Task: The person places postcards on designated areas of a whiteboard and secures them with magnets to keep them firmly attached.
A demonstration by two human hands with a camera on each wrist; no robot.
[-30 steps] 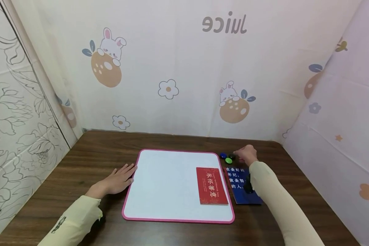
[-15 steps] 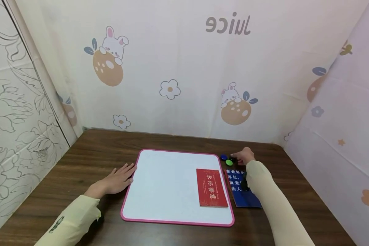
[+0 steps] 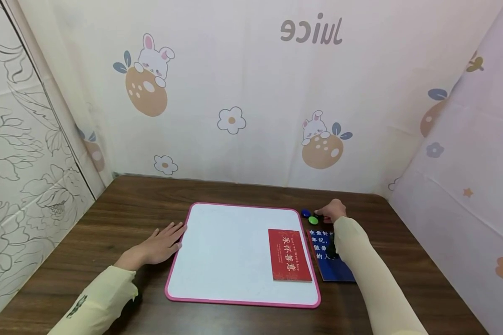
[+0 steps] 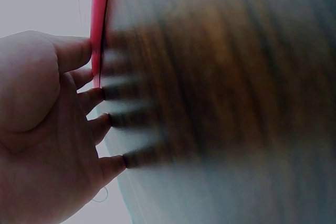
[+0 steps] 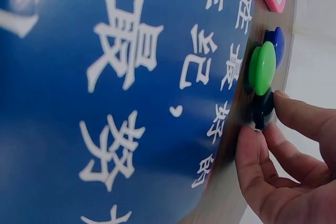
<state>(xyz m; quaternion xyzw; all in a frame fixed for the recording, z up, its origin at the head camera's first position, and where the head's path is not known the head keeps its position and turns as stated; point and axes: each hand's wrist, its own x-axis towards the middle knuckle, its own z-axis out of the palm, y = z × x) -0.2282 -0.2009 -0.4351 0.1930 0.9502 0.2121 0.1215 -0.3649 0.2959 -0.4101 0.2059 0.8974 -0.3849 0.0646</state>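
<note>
My right hand (image 3: 335, 211) is at the back right of the table, its thumb and fingertips closed around a black round magnet (image 5: 265, 106). Touching or almost touching that piece is a green magnet (image 5: 266, 68), with a blue magnet (image 5: 277, 43) just beyond. My left hand (image 3: 161, 244) lies spread on the table, fingertips against the left edge of a pink-rimmed whiteboard (image 3: 222, 256). A red booklet (image 3: 290, 255) rests on the board's right side. Partly under my right forearm, a blue booklet (image 3: 337, 270) with white characters lies beside the board.
The brown wooden table (image 3: 142, 200) ends at a printed curtain (image 3: 251, 93) behind the magnets. More curtain hangs along the right side, and a flower-patterned panel (image 3: 25, 153) stands at the left.
My right hand has shifted slightly left, and its fingers have come closer around the black magnet. The view has tilted a little. My left hand stays in place.
</note>
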